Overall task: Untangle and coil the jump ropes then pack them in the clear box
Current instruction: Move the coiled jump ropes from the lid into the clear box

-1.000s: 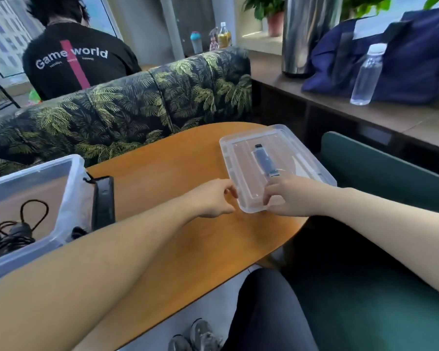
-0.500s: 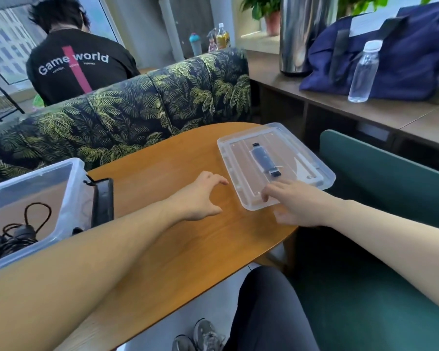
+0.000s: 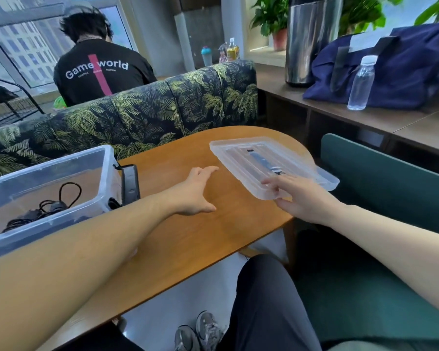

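The clear box (image 3: 106,171) stands at the table's left end, and black jump ropes (image 3: 48,206) lie bunched in its bottom. Its clear lid (image 3: 241,160) lies flat at the table's right end, with its right corner past the table edge. My right hand (image 3: 307,198) pinches the lid's near corner, fingers on top and thumb under the rim. My left hand (image 3: 196,191) hovers over the bare wood between box and lid, fingers spread, holding nothing.
A black latch (image 3: 130,183) hangs on the box's right side. Behind the wooden table (image 3: 188,231) runs a leaf-print sofa back (image 3: 162,110), where a person (image 3: 96,69) sits facing away. To the right are a green seat (image 3: 390,188) and a shelf with a water bottle (image 3: 360,82) and a navy bag (image 3: 403,62).
My left hand let go of the lid's near edge and drew back to the left. The lid slid right, past the table edge, with my right hand still on its corner.
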The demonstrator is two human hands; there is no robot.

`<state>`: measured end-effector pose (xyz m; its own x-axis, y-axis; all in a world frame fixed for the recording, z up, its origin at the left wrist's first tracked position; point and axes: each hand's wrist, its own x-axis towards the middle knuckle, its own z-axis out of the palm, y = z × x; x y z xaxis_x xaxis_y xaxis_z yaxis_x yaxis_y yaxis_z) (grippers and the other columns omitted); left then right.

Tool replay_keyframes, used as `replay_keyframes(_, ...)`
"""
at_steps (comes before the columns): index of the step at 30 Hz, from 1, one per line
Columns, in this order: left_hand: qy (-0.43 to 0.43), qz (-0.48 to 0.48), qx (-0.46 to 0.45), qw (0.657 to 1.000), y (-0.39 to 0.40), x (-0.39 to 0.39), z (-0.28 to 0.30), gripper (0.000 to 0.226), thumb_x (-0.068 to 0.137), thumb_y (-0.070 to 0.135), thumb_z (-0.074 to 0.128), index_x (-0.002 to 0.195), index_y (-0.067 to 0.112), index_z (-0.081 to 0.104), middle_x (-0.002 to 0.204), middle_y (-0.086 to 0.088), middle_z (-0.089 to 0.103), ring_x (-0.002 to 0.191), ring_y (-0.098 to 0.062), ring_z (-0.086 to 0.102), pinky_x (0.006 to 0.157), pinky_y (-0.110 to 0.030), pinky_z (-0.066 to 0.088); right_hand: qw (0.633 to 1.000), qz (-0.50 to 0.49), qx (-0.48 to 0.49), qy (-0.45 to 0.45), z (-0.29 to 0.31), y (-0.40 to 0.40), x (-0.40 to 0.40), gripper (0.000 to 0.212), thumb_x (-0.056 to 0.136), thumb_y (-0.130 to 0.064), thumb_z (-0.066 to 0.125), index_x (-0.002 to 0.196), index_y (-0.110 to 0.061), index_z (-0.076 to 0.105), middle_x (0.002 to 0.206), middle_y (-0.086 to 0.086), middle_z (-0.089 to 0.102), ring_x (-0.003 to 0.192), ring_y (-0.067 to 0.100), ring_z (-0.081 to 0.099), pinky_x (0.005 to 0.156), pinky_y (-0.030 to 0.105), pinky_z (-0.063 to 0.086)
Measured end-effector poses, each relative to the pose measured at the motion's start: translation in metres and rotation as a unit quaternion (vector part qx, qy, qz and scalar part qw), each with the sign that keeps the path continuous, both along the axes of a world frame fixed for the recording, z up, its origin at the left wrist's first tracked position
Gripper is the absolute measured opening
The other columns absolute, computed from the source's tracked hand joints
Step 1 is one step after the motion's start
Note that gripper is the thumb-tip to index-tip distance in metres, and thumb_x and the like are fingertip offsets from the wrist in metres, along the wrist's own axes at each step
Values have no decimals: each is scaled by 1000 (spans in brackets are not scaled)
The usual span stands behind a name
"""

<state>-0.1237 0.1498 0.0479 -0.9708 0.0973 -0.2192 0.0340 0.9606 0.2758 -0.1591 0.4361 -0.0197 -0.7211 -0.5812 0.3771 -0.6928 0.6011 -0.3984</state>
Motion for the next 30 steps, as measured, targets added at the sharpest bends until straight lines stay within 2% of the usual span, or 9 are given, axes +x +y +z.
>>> replay_keyframes(3,40,30,27,998,-10,6,9,108,87,32,79,161,35,0,166,-1,5,110,-23,59,93,-34,51,984,-37,-168,45,15,-7,13,27,87,-5,74,97,-21,54,111,-11,69,103,7,66,85,15,50)
replay_keyframes(6,65,70,73,993,-18,14,22,106,90,34,76,161,35,-3,169,-7,6,84,-9,51,74,-20,43,941,-100,-318,58,40,-19,21,44,89,-14,76,88,-38,40,79,-15,52,71,-3,55,64,8,40)
replay_keyframes(8,77,95,87,989,-22,21,32,100,93,38,71,161,35,-3,169,-10,11,91,-15,55,77,-25,41,904,-87,-417,40,56,-26,26,39,91,-23,75,91,-40,40,81,-4,53,74,1,60,67,17,49)
replay_keyframes(10,91,109,91,986,-25,27,42,93,96,42,65,161,34,-1,167,-13,20,102,-22,54,84,-29,39,856,-69,-510,-43,66,-31,28,29,93,-30,72,97,-35,44,102,13,63,90,22,73,71,44,61)
replay_keyframes(12,113,116,107,981,-30,29,51,87,97,46,62,160,32,3,163,-13,29,104,-23,53,85,-31,39,809,-74,-570,-125,72,-35,28,29,93,-29,73,104,-27,47,112,16,67,93,28,75,72,51,62)
replay_keyframes(16,144,147,120,971,-45,27,60,86,98,53,58,160,29,4,164,-13,30,135,-34,49,100,-38,41,754,-114,-600,-240,67,-43,24,41,86,-30,77,118,-20,54,112,9,71,93,29,75,77,52,62)
replay_keyframes(21,208,190,169,944,-67,27,69,84,97,50,61,160,29,10,165,-11,25,145,-32,36,114,-47,33,706,-125,-624,-311,66,-42,19,32,93,-19,70,122,-16,57,114,8,72,93,28,76,76,45,62)
replay_keyframes(26,152,216,191,945,-88,23,80,77,94,51,64,157,31,24,150,-12,50,127,-29,55,108,-41,44,704,-143,-611,-331,73,-35,3,34,94,-17,67,127,-16,59,116,8,72,94,27,76,74,41,61)
replay_keyframes(30,109,208,216,948,-93,18,84,79,93,56,62,158,34,23,151,-7,51,128,-25,54,110,-44,43,714,-146,-591,-347,84,-27,-12,37,95,-17,64,131,-14,59,118,7,72,93,25,76,69,36,61)
